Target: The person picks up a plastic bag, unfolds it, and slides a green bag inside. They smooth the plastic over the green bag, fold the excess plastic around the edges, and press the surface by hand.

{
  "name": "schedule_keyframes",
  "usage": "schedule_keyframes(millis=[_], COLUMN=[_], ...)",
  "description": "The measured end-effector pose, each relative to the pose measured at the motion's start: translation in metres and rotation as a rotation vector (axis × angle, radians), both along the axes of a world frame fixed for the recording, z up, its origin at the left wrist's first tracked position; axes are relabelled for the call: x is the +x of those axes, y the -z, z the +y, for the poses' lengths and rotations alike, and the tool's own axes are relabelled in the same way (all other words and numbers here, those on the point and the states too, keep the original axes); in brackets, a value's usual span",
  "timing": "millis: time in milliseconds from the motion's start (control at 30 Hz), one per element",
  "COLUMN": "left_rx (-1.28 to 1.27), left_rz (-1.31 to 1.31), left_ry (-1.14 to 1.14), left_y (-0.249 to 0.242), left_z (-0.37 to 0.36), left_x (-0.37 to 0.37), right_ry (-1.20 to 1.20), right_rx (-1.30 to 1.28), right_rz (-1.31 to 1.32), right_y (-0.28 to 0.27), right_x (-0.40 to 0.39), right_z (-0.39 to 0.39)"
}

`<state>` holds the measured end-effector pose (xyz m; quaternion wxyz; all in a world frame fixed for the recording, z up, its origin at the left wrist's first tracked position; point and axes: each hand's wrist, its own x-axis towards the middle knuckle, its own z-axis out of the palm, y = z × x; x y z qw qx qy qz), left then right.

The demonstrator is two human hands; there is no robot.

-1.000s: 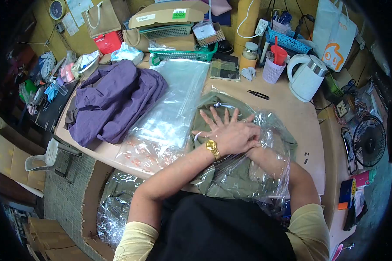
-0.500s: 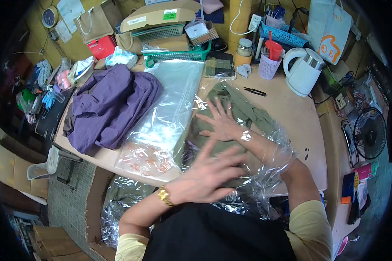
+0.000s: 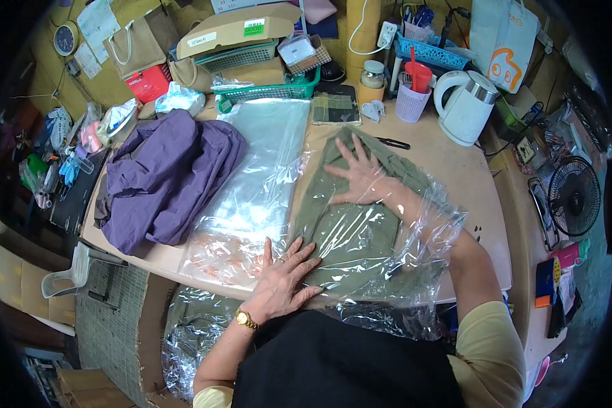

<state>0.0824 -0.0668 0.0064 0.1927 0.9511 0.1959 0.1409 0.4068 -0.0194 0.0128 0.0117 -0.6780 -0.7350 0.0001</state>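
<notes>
- I see the right hand (image 3: 362,178) lying flat with its fingers spread, reaching inside the clear crinkled plastic bag (image 3: 415,265); the bag's film wraps the forearm, and the palm presses on the far end of the folded olive-green garment (image 3: 350,231) within it.
- I see the left hand (image 3: 283,281) open too, palm down and fingers splayed, resting on the outside of the bag at its near left corner, close to the table edge; neither hand pinches or clasps anything.
- The olive garment lies lengthwise between the two hands, sheathed in the bag, on the beige tabletop (image 3: 469,183) right in front of the person.
- A gold wristwatch (image 3: 245,318) sits on the left wrist.
- Just left of the garment, touching the left hand's side, lies a flat stack of clear plastic sleeves (image 3: 251,183).
- Further left, a crumpled purple cloth (image 3: 163,177) is heaped on the table, well apart from both hands.
- Beyond the right fingertips I make out small black scissors (image 3: 393,143), and further back a white electric kettle (image 3: 466,107).
</notes>
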Motion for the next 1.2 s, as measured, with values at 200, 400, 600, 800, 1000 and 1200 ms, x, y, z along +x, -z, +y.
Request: schedule_keyframes(millis=[200, 400, 600, 800, 1000, 1200], left_rx=[0.012, 0.066, 0.254, 0.187, 0.123, 0.202], left_rz=[-0.177, -0.271, -0.346, -0.323, -0.339, -0.387], left_ry=[0.041, -0.014, 0.004, 0.065, 0.118, 0.12], left_y=[-0.003, 0.01, 0.027, 0.034, 0.037, 0.041], left_z=[-0.006, -0.024, -0.039, -0.035, -0.031, -0.033], left_x=[-0.008, -0.006, 0.007, 0.005, 0.006, 0.005], right_ry=[0.249, -0.233, -0.681, -0.816, -0.784, -0.83], right_rx=[-0.047, 0.108, 0.191, 0.088, 0.04, -0.069], right_rz=[0.227, 0.306, 0.263, 0.461, 0.468, 0.322], right_y=[0.031, 0.037, 0.035, 0.038, 0.035, 0.039], right_x=[0.017, -0.045, -0.07, -0.118, -0.126, -0.12], right_z=[-0.003, -0.03, -0.003, -0.01, -0.007, 0.008])
